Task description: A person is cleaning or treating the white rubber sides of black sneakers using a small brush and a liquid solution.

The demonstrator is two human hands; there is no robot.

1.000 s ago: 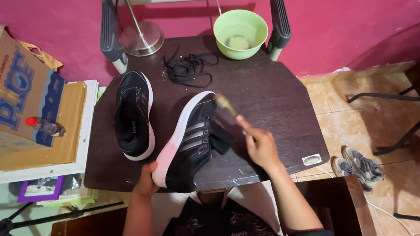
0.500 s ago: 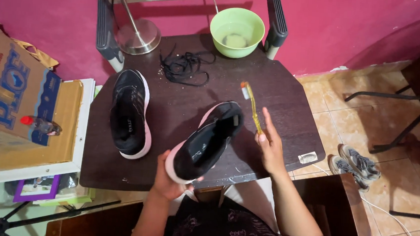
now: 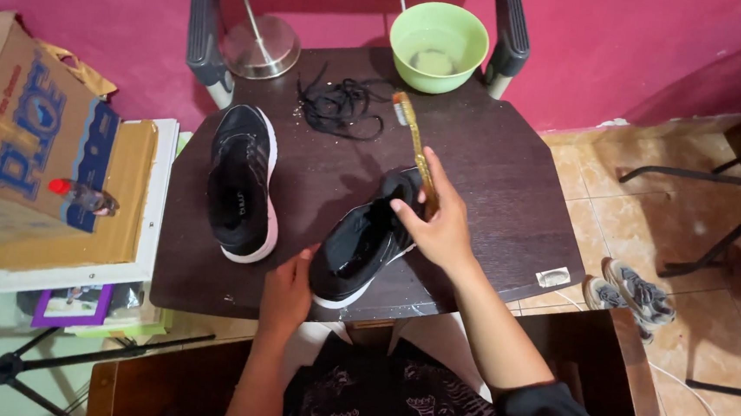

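On the desk [image 3: 511,183], we're gripping the black shoe [image 3: 364,242] with our left hand [image 3: 285,289], right hand [image 3: 439,226] clasping the toothbrush [image 3: 416,146], scrubbing its toe.

Shoe [image 3: 359,246]: black sneaker, white sole, no laces. Lies diagonally on the dark table [image 3: 511,183], heel at the near edge, toe pointing up-right, opening up. Left hand [image 3: 284,293] grips the heel end; right hand [image 3: 439,226] rests at the toe.

Brush [image 3: 416,150]: toothbrush type, amber translucent handle, white bristle head at the far end. Held in the right hand, angled up and away over the toe, head pointing toward the far side of the table.
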